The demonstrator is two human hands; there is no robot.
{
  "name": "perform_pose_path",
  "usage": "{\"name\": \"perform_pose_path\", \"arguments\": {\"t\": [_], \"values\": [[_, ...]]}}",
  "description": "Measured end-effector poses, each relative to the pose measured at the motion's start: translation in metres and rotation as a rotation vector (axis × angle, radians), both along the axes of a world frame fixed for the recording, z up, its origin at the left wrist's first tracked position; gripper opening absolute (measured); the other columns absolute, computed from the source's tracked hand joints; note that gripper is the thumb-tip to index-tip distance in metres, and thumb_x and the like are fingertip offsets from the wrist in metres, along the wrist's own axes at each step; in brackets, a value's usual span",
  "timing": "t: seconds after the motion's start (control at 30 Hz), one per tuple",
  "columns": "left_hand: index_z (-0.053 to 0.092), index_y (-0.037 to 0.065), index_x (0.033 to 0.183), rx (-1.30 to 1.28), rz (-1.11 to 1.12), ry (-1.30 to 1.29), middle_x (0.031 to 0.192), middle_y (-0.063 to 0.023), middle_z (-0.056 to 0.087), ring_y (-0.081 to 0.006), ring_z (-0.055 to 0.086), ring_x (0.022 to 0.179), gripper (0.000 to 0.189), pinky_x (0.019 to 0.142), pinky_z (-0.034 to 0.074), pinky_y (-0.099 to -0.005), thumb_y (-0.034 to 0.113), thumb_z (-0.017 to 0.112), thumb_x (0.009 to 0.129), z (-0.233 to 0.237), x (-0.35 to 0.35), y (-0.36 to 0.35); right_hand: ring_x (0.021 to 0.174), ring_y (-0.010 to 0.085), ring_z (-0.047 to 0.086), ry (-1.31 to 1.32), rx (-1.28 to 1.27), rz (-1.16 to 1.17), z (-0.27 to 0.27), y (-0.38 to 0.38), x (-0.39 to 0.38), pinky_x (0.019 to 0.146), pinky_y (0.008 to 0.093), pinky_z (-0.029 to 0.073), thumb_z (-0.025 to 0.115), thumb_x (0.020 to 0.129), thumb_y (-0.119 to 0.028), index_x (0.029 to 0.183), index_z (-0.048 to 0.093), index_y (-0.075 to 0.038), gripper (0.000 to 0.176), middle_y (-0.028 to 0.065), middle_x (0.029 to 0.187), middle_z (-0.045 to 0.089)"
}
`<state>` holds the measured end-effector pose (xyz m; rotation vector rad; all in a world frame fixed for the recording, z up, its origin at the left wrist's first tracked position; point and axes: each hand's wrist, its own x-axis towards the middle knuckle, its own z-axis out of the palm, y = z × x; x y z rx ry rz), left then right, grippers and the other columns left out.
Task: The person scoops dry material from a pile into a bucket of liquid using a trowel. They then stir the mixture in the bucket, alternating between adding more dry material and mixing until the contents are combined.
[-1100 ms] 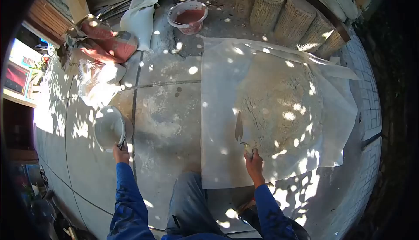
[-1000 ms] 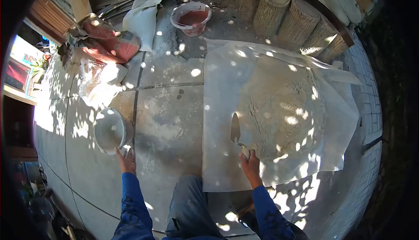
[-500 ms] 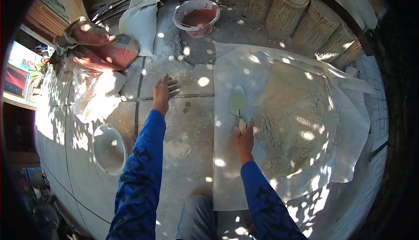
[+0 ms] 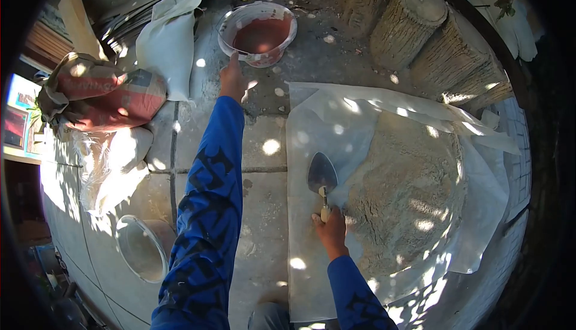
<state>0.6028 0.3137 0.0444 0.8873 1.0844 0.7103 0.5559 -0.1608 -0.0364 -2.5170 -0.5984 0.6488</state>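
Observation:
My left hand (image 4: 233, 80) is at the near rim of a round bucket (image 4: 227, 37) with reddish contents, its fingers at the rim or handle; whether they grip it is hard to tell. My right hand (image 4: 331, 231) is closed round the wooden handle of a trowel (image 4: 322, 173). The trowel's blade points away from me, above a pale plastic sheet (image 4: 303, 132). To the right of the trowel, a wide heap of grey-brown powdery material (image 4: 408, 192) lies on the sheet.
Upright log-like posts (image 4: 408, 21) line the back right. At the left are a red and brown paper bag (image 4: 114, 99), a white sack (image 4: 168, 45), clear plastic wrapping (image 4: 99, 162) and a pale empty-looking bucket (image 4: 143, 249). Paving (image 4: 261, 210) lies between my arms.
My left hand has moved forward from above the paving to the bucket's rim. The trowel, still in my right hand, has turned so its blade looks darker. The view has shifted forward.

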Motion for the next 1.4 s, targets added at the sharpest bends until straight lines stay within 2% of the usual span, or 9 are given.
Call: {"name": "perform_pose_path", "arguments": {"t": [0.2, 0.33, 0.37, 0.67, 0.83, 1.13, 1.2, 1.27, 1.4], "values": [[0.046, 0.002, 0.138, -0.143, 0.129, -0.058, 0.134, -0.0235, 0.048, -0.0447, 0.048, 0.126, 0.068, 0.094, 0.048, -0.0609, 0.048, 0.066, 0.093, -0.035, 0.04, 0.036, 0.098, 0.0423, 0.061, 0.046, -0.024, 0.011, 0.0, 0.001, 0.001, 0.084, 0.05, 0.048, 0.083, 0.077, -0.032, 0.105, 0.056, 0.001, 0.05, 0.0228, 0.1, 0.065], [0.05, -0.001, 0.126, -0.199, 0.104, -0.181, 0.118, -0.0214, 0.058, -0.0379, 0.064, 0.099, 0.048, 0.089, 0.056, -0.0558, 0.034, 0.065, 0.097, -0.054, 0.047, 0.047, 0.098, 0.0454, 0.059, 0.019, 0.012, 0.047, -0.003, -0.002, 0.0, 0.084, 0.0512, 0.047, 0.083, 0.078, -0.034, 0.108, 0.054, 0.004, 0.056, 0.0259, 0.102, 0.062], [0.053, -0.004, 0.122, -0.2, 0.148, -0.187, 0.105, -0.0185, 0.065, -0.0332, 0.07, 0.089, 0.044, 0.075, 0.061, -0.0486, 0.028, 0.068, 0.095, -0.058, 0.05, 0.049, 0.1, 0.0449, 0.059, 0.025, 0.012, 0.038, -0.006, -0.003, -0.001, 0.085, 0.0508, 0.047, 0.083, 0.078, -0.033, 0.11, 0.055, 0.003, 0.056, 0.0252, 0.104, 0.062], [0.061, -0.003, 0.096, -0.164, 0.359, -0.251, 0.085, -0.0128, 0.066, -0.0244, 0.068, 0.067, 0.024, 0.052, 0.057, -0.0372, 0.008, 0.078, 0.083, -0.057, 0.059, 0.031, 0.1, 0.0427, 0.061, 0.043, -0.023, 0.032, -0.004, -0.002, 0.001, 0.085, 0.0514, 0.049, 0.081, 0.08, -0.036, 0.108, 0.054, 0.0, 0.053, 0.0226, 0.102, 0.064], [0.06, -0.003, 0.086, -0.202, 0.453, -0.268, 0.085, -0.0119, 0.064, -0.0228, 0.065, 0.068, 0.013, 0.056, 0.056, -0.0368, -0.001, 0.07, 0.079, -0.047, 0.051, 0.008, 0.101, 0.0449, 0.059, 0.054, -0.017, 0.032, 0.0, -0.003, 0.001, 0.087, 0.0501, 0.048, 0.082, 0.079, -0.033, 0.114, 0.054, 0.002, 0.057, 0.0254, 0.106, 0.063], [0.06, -0.001, 0.091, -0.201, 0.429, -0.362, 0.085, -0.01, 0.062, -0.0199, 0.063, 0.069, 0.014, 0.056, 0.059, -0.0353, 0.003, 0.07, 0.083, -0.016, -0.013, -0.065, 0.099, 0.0444, 0.061, 0.05, 0.009, 0.028, -0.004, -0.003, 0.0, 0.085, 0.0503, 0.048, 0.082, 0.079, -0.033, 0.114, 0.055, 0.002, 0.057, 0.0242, 0.103, 0.064], [0.06, -0.003, 0.092, -0.211, 0.495, -0.256, 0.087, -0.0108, 0.063, -0.0186, 0.065, 0.069, 0.015, 0.056, 0.06, -0.0327, 0.005, 0.071, 0.084, -0.001, -0.033, -0.082, 0.097, 0.0438, 0.061, -0.005, 0.048, 0.032, -0.008, -0.007, -0.001, 0.084, 0.0518, 0.048, 0.082, 0.078, -0.034, 0.11, 0.055, 0.0, 0.053, 0.0227, 0.099, 0.065], [0.062, 0.001, 0.093, -0.2, 0.318, -0.189, 0.085, -0.0086, 0.065, -0.0183, 0.066, 0.07, 0.01, 0.062, 0.062, -0.0328, 0.009, 0.067, 0.091, 0.009, -0.061, -0.097, 0.097, 0.0437, 0.061, 0.013, 0.028, 0.045, -0.007, -0.005, 0.001, 0.084, 0.0511, 0.049, 0.081, 0.079, -0.034, 0.11, 0.056, 0.0, 0.053, 0.0224, 0.1, 0.065], [0.061, -0.002, 0.099, -0.133, 0.345, -0.198, 0.085, -0.009, 0.067, -0.0185, 0.068, 0.065, 0.015, 0.057, 0.062, -0.0299, 0.005, 0.067, 0.087, 0.041, -0.112, -0.146, 0.099, 0.043, 0.062, 0.021, 0.041, 0.037, -0.008, -0.006, 0.002, 0.085, 0.0507, 0.049, 0.081, 0.079, -0.036, 0.111, 0.056, 0.0, 0.054, 0.0224, 0.102, 0.065]]}}
